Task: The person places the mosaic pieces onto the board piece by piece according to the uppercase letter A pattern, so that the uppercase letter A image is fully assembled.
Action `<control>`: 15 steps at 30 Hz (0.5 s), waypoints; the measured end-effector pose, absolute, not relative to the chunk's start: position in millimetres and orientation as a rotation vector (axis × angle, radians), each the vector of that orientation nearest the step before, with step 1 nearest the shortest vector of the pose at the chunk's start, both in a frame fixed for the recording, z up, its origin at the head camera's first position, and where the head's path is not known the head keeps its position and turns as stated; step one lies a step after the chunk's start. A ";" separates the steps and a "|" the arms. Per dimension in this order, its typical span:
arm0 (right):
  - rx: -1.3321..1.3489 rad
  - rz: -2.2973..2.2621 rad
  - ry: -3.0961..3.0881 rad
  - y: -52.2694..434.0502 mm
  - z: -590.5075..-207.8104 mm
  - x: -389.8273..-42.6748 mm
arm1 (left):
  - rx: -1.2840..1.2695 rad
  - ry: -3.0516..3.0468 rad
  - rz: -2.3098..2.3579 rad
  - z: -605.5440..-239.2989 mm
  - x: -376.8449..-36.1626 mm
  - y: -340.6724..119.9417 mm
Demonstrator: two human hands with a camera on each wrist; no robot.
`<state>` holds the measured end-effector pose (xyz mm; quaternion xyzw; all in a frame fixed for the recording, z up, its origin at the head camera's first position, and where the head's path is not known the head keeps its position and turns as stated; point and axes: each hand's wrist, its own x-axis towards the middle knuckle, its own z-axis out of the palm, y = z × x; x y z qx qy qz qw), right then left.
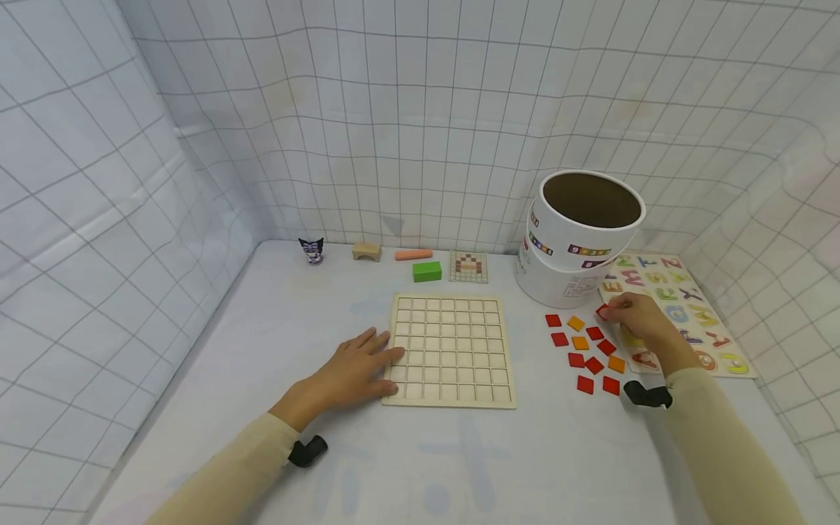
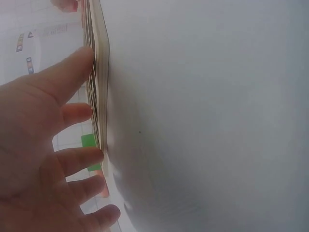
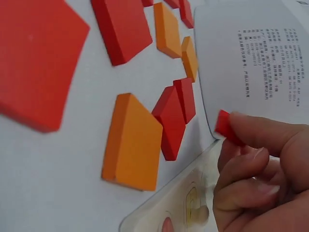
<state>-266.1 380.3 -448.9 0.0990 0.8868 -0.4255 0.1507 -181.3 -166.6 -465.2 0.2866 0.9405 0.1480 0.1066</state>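
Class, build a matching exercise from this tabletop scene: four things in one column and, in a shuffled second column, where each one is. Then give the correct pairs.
Things:
1. red tile
2. grid board
3. green block
4. alphabet puzzle

Places:
A. under the left hand at its left edge
B. at the table's right side, by the wall
C. pinched in the right hand
D. behind the board, near the back wall

Pairs: 1-C, 2-A, 3-D, 4-B
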 end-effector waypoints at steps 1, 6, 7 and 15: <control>0.285 -1.306 2.516 381.9 -449.1 -264.6 | 0.844 2.767 0.432 -465.5 -181.3 -166.4; 0.272 -1.781 2.203 384.5 -445.7 -248.8 | 0.825 2.753 0.407 -466.4 -181.3 -165.4; 0.260 -1.844 2.136 383.3 -445.1 -245.3 | 0.822 2.750 0.402 -466.3 -181.2 -165.1; 0.099 -1.913 2.004 335.5 -442.5 -235.1 | 0.832 2.729 0.328 -464.3 -181.0 -165.0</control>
